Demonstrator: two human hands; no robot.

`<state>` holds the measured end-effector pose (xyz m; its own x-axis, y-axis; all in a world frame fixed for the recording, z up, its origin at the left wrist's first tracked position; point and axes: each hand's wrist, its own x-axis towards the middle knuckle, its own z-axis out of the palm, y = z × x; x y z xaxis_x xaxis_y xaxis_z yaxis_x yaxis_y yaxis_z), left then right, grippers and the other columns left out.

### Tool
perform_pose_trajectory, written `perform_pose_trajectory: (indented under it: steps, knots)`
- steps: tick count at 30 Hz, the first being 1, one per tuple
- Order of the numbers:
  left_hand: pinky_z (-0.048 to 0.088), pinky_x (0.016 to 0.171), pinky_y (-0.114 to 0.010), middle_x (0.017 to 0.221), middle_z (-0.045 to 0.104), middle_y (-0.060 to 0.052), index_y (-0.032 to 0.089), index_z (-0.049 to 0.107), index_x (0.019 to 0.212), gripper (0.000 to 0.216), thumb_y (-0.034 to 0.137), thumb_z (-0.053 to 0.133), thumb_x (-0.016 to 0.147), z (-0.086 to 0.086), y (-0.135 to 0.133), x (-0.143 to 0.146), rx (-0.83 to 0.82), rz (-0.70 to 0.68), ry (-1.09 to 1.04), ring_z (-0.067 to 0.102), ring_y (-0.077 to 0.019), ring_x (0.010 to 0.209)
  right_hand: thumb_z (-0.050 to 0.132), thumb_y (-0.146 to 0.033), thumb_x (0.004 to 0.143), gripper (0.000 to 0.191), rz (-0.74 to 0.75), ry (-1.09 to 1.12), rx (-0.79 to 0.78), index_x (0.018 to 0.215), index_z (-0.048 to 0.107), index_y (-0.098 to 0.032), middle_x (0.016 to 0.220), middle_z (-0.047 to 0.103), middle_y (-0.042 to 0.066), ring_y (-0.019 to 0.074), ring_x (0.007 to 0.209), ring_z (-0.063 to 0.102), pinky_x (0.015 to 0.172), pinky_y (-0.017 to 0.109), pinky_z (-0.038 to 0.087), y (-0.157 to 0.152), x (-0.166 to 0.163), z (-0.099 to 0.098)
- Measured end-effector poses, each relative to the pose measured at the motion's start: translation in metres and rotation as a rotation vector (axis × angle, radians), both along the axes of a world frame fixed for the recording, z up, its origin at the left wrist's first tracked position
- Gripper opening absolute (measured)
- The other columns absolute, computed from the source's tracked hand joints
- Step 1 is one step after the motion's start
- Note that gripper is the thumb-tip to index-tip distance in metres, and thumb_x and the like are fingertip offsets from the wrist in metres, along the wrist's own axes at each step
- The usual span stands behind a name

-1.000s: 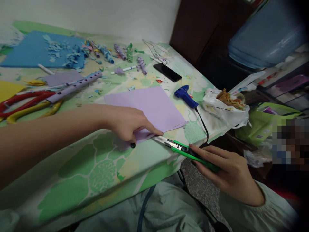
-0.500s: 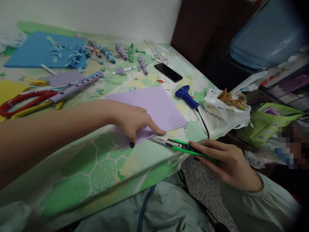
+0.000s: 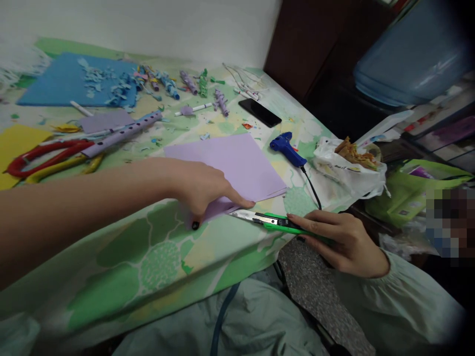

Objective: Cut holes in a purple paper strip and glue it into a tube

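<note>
A folded sheet of purple paper (image 3: 241, 163) lies near the front edge of the table. My left hand (image 3: 206, 190) presses on it from above, thumb and index finger spread apart along the near edge. In my right hand (image 3: 341, 242) is a green utility knife (image 3: 278, 222), gripped by its handle off the table's edge. Its extended blade points left and meets the paper's near edge just below my left index fingertip. Whether the blade tip is between the paper's layers I cannot tell.
A blue glue gun (image 3: 289, 149) and a black phone (image 3: 260, 112) lie beyond the paper. Red-handled scissors (image 3: 48, 155) are at left, near a purple paper tube (image 3: 124, 133). A white food bag (image 3: 345, 168) sits right. Paper scraps cover a blue sheet (image 3: 55, 84).
The knife and my right hand have shifted slightly left. My left thumb has slid a little left, while the index finger stays at the paper's edge. The view has tilted slightly.
</note>
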<state>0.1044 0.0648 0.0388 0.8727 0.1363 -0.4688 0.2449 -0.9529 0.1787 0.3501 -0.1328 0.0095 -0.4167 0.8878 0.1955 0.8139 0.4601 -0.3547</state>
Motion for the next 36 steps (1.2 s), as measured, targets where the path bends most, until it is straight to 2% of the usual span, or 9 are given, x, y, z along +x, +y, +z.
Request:
perform_pose_trajectory:
  steps: [6, 18, 21, 24, 26, 27, 29, 33, 36]
  knots:
    - [0.034, 0.057, -0.027, 0.075, 0.067, -0.002, 0.047, 0.042, 0.136, 0.095, 0.024, 0.08, 0.053, -0.002, 0.003, 0.001, -0.024, 0.004, -0.022, 0.055, -0.0222, 0.066, 0.051, -0.016, 0.091, 0.04, 0.038, 0.004, 0.037, 0.13, 0.056, -0.015, 0.089, 0.069, 0.012, 0.0168, 0.067, 0.064, 0.056, 0.026, 0.05, 0.005, 0.002, -0.002]
    - [0.035, 0.058, -0.027, 0.079, 0.069, -0.002, 0.047, 0.042, 0.136, 0.095, 0.023, 0.08, 0.053, -0.004, 0.004, 0.001, -0.043, -0.019, -0.049, 0.055, -0.0216, 0.066, 0.051, -0.016, 0.091, 0.04, -0.015, -0.024, 0.049, 0.131, 0.055, -0.014, 0.09, 0.069, 0.013, 0.0172, 0.068, 0.065, 0.055, 0.027, 0.05, -0.006, -0.009, 0.0]
    - [0.034, 0.058, -0.026, 0.072, 0.066, 0.0, 0.042, 0.039, 0.14, 0.096, 0.026, 0.079, 0.054, -0.004, 0.006, -0.002, -0.048, -0.013, -0.044, 0.055, -0.021, 0.064, 0.051, -0.016, 0.09, 0.042, -0.065, -0.022, 0.033, 0.132, 0.053, -0.017, 0.094, 0.068, 0.012, 0.0166, 0.072, 0.066, 0.058, 0.025, 0.051, -0.011, -0.013, 0.001]
    - [0.035, 0.057, -0.025, 0.073, 0.064, 0.001, 0.029, 0.037, 0.143, 0.088, 0.03, 0.074, 0.063, -0.005, 0.002, -0.012, -0.139, 0.069, -0.112, 0.056, -0.0195, 0.066, 0.052, -0.016, 0.09, 0.042, -0.149, -0.012, 0.036, 0.132, 0.054, -0.019, 0.093, 0.068, 0.01, 0.0148, 0.072, 0.066, 0.059, 0.023, 0.05, -0.022, -0.011, 0.004]
    - [0.036, 0.058, -0.026, 0.079, 0.064, -0.001, 0.02, 0.05, 0.131, 0.063, 0.033, 0.067, 0.072, -0.005, -0.007, -0.021, -0.154, 0.176, -0.201, 0.056, -0.0187, 0.068, 0.054, -0.017, 0.09, 0.041, -0.231, -0.006, 0.035, 0.131, 0.055, -0.02, 0.091, 0.068, 0.008, 0.0137, 0.071, 0.066, 0.058, 0.021, 0.05, -0.032, -0.007, 0.006]
    - [0.036, 0.058, -0.026, 0.081, 0.064, -0.003, 0.016, 0.056, 0.118, 0.047, 0.036, 0.063, 0.075, -0.005, -0.013, -0.026, -0.111, 0.241, -0.234, 0.056, -0.019, 0.068, 0.054, -0.018, 0.09, 0.041, -0.27, -0.006, 0.029, 0.13, 0.056, -0.021, 0.092, 0.068, 0.008, 0.0138, 0.072, 0.066, 0.058, 0.021, 0.05, -0.037, -0.004, 0.007]
    - [0.036, 0.059, -0.029, 0.083, 0.063, -0.006, 0.016, 0.059, 0.094, 0.026, 0.039, 0.056, 0.081, -0.007, -0.027, -0.036, 0.008, 0.341, -0.251, 0.056, -0.0203, 0.069, 0.055, -0.021, 0.09, 0.04, -0.338, -0.002, 0.018, 0.129, 0.057, -0.023, 0.096, 0.069, 0.008, 0.0147, 0.076, 0.068, 0.06, 0.021, 0.052, -0.047, -0.001, 0.007]
    - [0.032, 0.054, -0.032, 0.079, 0.062, -0.009, 0.019, 0.054, 0.08, 0.024, 0.038, 0.041, 0.089, -0.013, -0.049, -0.05, 0.165, 0.426, -0.111, 0.058, -0.0251, 0.065, 0.062, -0.028, 0.086, 0.04, -0.47, 0.066, 0.018, 0.125, 0.059, -0.027, 0.102, 0.071, 0.006, 0.0195, 0.086, 0.07, 0.061, 0.023, 0.055, -0.063, 0.0, 0.0]
    - [0.032, 0.053, -0.033, 0.076, 0.063, -0.01, 0.02, 0.053, 0.077, 0.027, 0.036, 0.036, 0.091, -0.018, -0.055, -0.055, 0.12, 0.438, -0.092, 0.059, -0.0256, 0.064, 0.07, -0.034, 0.078, 0.048, -0.528, 0.127, 0.006, 0.124, 0.06, -0.026, 0.103, 0.072, 0.006, 0.0233, 0.086, 0.071, 0.061, 0.026, 0.057, -0.07, -0.002, -0.008]
